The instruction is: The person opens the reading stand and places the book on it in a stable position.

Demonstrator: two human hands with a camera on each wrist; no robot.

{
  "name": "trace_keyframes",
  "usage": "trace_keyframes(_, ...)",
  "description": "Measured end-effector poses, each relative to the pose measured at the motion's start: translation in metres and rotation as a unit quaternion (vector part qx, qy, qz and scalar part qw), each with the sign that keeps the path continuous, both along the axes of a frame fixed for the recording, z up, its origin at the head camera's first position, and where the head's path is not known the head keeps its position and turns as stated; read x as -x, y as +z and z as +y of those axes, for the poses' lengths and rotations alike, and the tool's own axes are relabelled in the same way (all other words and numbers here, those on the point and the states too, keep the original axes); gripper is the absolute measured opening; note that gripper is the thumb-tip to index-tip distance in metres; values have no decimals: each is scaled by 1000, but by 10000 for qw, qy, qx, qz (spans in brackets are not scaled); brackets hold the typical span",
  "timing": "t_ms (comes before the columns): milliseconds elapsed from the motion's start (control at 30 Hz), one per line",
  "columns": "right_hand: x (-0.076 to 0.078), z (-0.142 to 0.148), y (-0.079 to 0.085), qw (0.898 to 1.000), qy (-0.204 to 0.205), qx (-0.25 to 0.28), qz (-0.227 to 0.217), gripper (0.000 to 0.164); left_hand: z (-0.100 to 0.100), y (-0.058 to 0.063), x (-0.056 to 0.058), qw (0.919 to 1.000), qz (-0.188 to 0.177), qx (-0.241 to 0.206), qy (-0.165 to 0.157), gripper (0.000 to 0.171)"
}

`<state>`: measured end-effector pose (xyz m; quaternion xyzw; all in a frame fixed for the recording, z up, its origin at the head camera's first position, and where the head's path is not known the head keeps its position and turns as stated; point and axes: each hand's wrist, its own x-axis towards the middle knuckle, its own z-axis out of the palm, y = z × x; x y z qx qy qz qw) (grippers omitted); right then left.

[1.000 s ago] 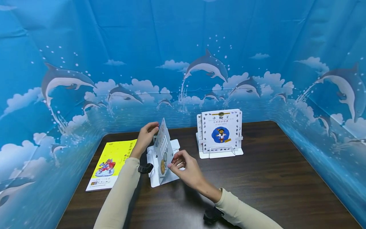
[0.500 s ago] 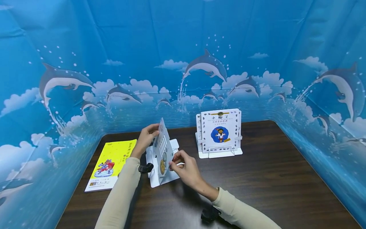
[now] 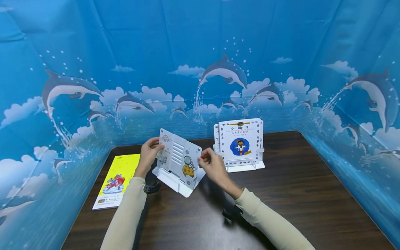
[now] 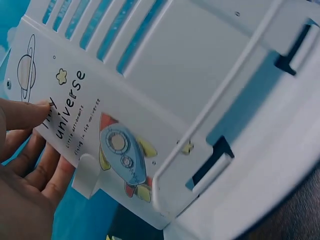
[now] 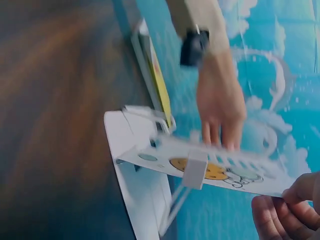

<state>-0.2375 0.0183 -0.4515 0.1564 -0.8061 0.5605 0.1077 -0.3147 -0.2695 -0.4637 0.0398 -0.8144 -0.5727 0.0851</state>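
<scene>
A white book stand (image 3: 179, 165) with slots and space drawings stands tilted on its flat base on the dark table, its printed panel facing me. My left hand (image 3: 148, 155) pinches the panel's left edge; in the left wrist view the thumb of that hand (image 4: 30, 170) lies on the front beside printed lettering and a rocket, fingers behind. With thumb and fingers my right hand (image 3: 215, 167) pinches the opposite edge near the top corner. The right wrist view shows that hand (image 5: 297, 205) at the panel's edge. A wire holder (image 4: 220, 100) crosses the panel's lower part.
Left of the stand lies a yellow book (image 3: 125, 173), partly behind the left forearm. A second white stand (image 3: 247, 169) at the back right holds an upright white picture book (image 3: 254, 142). A blue dolphin-printed curtain (image 3: 200, 41) surrounds the table (image 3: 297, 187).
The book stand has swung from nearly edge-on to facing me. My left hand has shifted slightly left, and my right hand has moved right and up, both holding its edges.
</scene>
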Motion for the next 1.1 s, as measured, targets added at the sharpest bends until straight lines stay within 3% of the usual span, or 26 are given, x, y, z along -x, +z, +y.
trace_keyframes(267, 51, 9, 7, 9918, -584, -1048, 443, 7, -4, -1, -8, 9983, -66, 20, 572, 46)
trace_keyframes(467, 76, 8, 13, 9853, -792, -1449, 440, 11, -2, -2, -13, 9978, -31, 95, 653, 43)
trace_keyframes(1100, 88, 0, 16, 9793, -1096, -1673, 315, 13, -1, -4, -7, 9969, 45, 91, 781, 42)
